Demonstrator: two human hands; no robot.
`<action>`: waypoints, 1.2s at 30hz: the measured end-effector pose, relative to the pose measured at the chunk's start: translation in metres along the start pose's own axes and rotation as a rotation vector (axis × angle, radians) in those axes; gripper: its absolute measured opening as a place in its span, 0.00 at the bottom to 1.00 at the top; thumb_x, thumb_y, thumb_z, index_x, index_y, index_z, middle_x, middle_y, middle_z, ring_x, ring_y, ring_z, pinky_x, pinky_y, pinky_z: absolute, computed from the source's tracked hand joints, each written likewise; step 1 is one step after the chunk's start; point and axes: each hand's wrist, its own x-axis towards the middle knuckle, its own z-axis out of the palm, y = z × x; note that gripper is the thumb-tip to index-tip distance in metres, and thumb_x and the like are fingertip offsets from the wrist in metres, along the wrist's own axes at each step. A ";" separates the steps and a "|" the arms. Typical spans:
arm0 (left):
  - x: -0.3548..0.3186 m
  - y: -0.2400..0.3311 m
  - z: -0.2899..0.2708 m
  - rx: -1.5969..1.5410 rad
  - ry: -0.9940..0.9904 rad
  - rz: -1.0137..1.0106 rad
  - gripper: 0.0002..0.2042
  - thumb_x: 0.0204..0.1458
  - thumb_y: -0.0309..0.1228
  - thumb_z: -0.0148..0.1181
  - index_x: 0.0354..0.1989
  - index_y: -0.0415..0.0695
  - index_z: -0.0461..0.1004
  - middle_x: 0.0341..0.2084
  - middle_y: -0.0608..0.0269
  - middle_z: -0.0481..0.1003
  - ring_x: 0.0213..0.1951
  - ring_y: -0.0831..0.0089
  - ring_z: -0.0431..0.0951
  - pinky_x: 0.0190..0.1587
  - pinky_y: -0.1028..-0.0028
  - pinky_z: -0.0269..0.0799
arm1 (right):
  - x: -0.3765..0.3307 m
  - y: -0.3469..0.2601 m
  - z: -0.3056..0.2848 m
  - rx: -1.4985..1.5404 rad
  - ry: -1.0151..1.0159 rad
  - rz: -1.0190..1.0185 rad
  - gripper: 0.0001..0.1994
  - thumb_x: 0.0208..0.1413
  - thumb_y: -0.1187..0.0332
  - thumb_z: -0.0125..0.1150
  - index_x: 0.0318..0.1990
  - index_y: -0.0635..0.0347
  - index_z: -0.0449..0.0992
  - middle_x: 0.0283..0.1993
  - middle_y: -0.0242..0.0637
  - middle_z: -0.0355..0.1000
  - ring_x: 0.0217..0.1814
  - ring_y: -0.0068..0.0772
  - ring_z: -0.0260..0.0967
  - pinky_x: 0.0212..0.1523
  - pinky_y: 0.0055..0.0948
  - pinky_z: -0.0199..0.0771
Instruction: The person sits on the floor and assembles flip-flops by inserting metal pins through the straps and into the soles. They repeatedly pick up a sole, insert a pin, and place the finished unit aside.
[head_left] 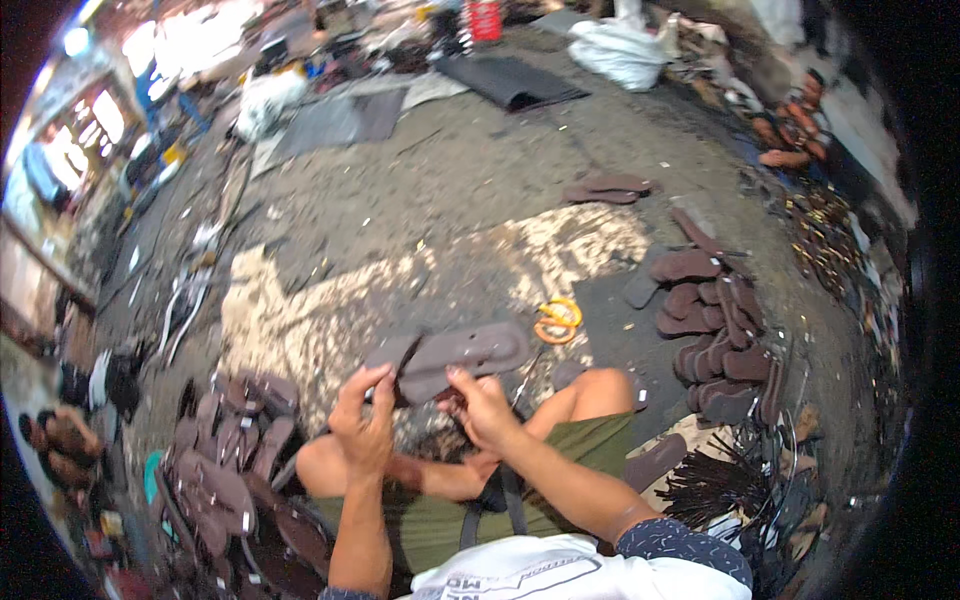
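Observation:
Above my crossed legs is a brown flip-flop sole (458, 352), its toe end pointing left and a dark strap (410, 358) across it. My left hand (364, 420) pinches beside the strap at the sole's left end; what exactly lies between its fingertips is too small to tell. Along the near edge, my right hand (482, 408) grips the sole with its thumb on top. The fingers underneath are hidden. Just beyond the sole's right end lie orange-yellow loops (556, 320) that look like scissor handles.
A heap of brown flip-flops (215, 480) lies at my left. More brown soles (715, 330) are stacked at right, with a bundle of thin black strips (715, 482) nearer me. Dark sheets (510, 82) and a white sack (617, 55) lie far off. Another person (800, 125) sits at far right.

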 end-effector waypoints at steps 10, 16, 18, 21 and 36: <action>-0.011 0.014 -0.017 0.139 -0.252 0.300 0.12 0.53 0.21 0.63 0.46 0.42 0.81 0.43 0.58 0.83 0.50 0.60 0.82 0.62 0.57 0.71 | -0.002 -0.023 -0.002 -0.090 -0.078 0.026 0.19 0.67 0.51 0.60 0.42 0.59 0.81 0.38 0.29 0.80 0.36 0.18 0.75 0.30 0.22 0.75; -0.023 0.008 -0.025 -0.340 -0.089 -0.217 0.06 0.61 0.25 0.59 0.45 0.40 0.75 0.33 0.58 0.84 0.40 0.64 0.84 0.59 0.63 0.72 | -0.011 -0.023 0.016 -0.136 -0.102 0.080 0.19 0.67 0.49 0.59 0.38 0.58 0.78 0.33 0.25 0.75 0.32 0.16 0.69 0.28 0.20 0.73; -0.020 0.007 -0.032 -0.733 -0.156 -0.349 0.10 0.65 0.29 0.54 0.52 0.40 0.70 0.35 0.57 0.82 0.39 0.64 0.83 0.58 0.63 0.72 | -0.001 -0.032 -0.009 -0.291 -0.330 0.110 0.21 0.68 0.48 0.58 0.40 0.61 0.78 0.36 0.27 0.74 0.35 0.18 0.68 0.31 0.22 0.71; -0.019 0.008 -0.033 -0.897 -0.355 -0.552 0.25 0.61 0.32 0.57 0.66 0.40 0.61 0.55 0.54 0.72 0.56 0.61 0.74 0.64 0.60 0.66 | 0.012 -0.048 -0.019 -0.741 -0.667 0.102 0.24 0.68 0.48 0.57 0.45 0.65 0.77 0.38 0.32 0.74 0.40 0.23 0.68 0.39 0.28 0.71; -0.015 0.013 -0.005 -1.071 0.064 -0.633 0.26 0.66 0.29 0.54 0.70 0.36 0.59 0.65 0.51 0.68 0.63 0.59 0.72 0.64 0.58 0.72 | -0.008 -0.042 0.011 -0.634 -0.002 -0.713 0.14 0.60 0.70 0.70 0.47 0.64 0.72 0.41 0.31 0.71 0.43 0.22 0.71 0.46 0.26 0.76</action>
